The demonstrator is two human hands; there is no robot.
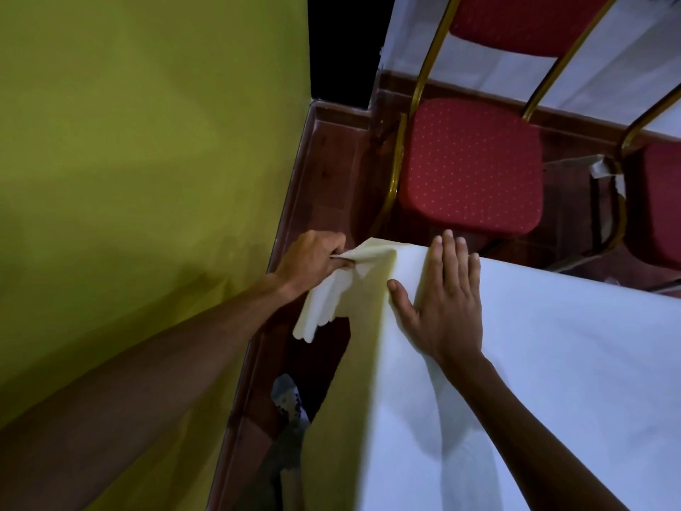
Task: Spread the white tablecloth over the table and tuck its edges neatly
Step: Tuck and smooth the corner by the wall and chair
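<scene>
Quick headcount: two hands, one cloth, two chairs

Two hands are seen, the left hand and the right hand, and just one white tablecloth is counted. Two red chairs with gold frames can be made out, a near chair shown in full and a far-right chair cut off by the edge. One green wall is counted too.
</scene>
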